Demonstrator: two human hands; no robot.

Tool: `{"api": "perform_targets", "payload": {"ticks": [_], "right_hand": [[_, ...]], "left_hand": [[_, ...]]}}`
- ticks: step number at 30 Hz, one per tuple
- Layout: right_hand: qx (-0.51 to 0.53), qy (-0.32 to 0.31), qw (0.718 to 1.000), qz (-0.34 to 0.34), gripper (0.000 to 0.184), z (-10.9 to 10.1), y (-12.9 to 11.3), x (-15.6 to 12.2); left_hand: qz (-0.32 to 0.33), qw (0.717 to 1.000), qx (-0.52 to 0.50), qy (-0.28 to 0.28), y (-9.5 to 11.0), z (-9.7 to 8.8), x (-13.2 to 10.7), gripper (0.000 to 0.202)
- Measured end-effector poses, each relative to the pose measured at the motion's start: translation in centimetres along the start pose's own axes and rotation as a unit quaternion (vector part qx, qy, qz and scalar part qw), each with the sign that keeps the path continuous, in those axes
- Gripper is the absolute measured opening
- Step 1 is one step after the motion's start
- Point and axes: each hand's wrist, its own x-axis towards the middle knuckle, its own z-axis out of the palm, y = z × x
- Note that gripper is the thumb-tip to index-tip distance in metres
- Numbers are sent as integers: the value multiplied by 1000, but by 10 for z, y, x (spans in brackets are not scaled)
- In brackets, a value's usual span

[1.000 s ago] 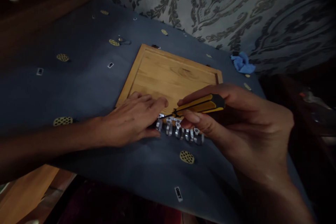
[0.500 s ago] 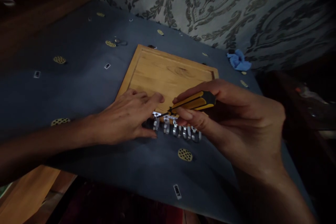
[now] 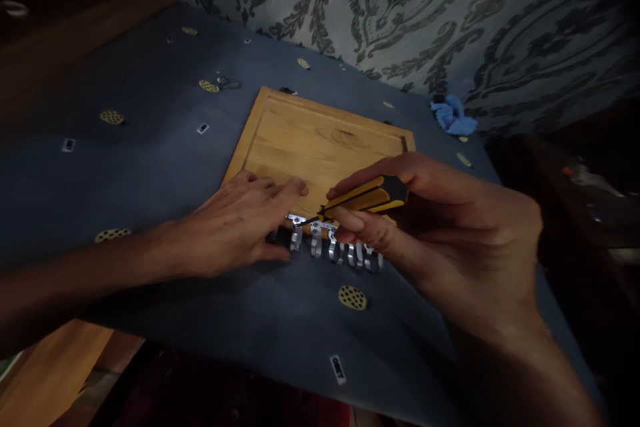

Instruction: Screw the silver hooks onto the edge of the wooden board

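A wooden board with a raised frame lies flat on the dark blue table cover. Along its near edge runs a metal hook rail with several silver hooks hanging off toward me. My right hand grips a yellow and black screwdriver, its thin shaft slanting down left to the rail's leftmost hook. Fingers spread, my left hand rests on the board's near left corner, with the thumb beside that hook. The screwdriver's tip is too small to make out clearly against the metal.
A crumpled blue cloth lies at the back right, by the patterned wall. Small metal pieces sit on the table cover behind and left of the board. Dark wooden furniture stands at the far left.
My left hand has shifted slightly left, its thumb drawing back from the leftmost hook. The screwdriver keeps nearly the same place and slant at the rail.
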Motion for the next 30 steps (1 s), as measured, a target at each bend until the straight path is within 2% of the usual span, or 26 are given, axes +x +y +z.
{"api": "perform_targets", "payload": {"ticks": [14, 20, 24, 30], "right_hand": [[3, -11, 1000, 14, 20, -2, 0, -2], [-22, -8, 1000, -5, 20, -1, 1, -2], [-2, -13, 1000, -10, 15, 0, 1, -1], [4, -15, 999, 31, 18, -2, -3, -3]], "left_hand": [[5, 1000, 16, 0, 3, -2, 1, 66], [21, 1000, -5, 16, 7, 2, 4, 57], [33, 999, -25, 34, 6, 7, 4, 49], [26, 999, -26, 36, 6, 7, 4, 53]]}}
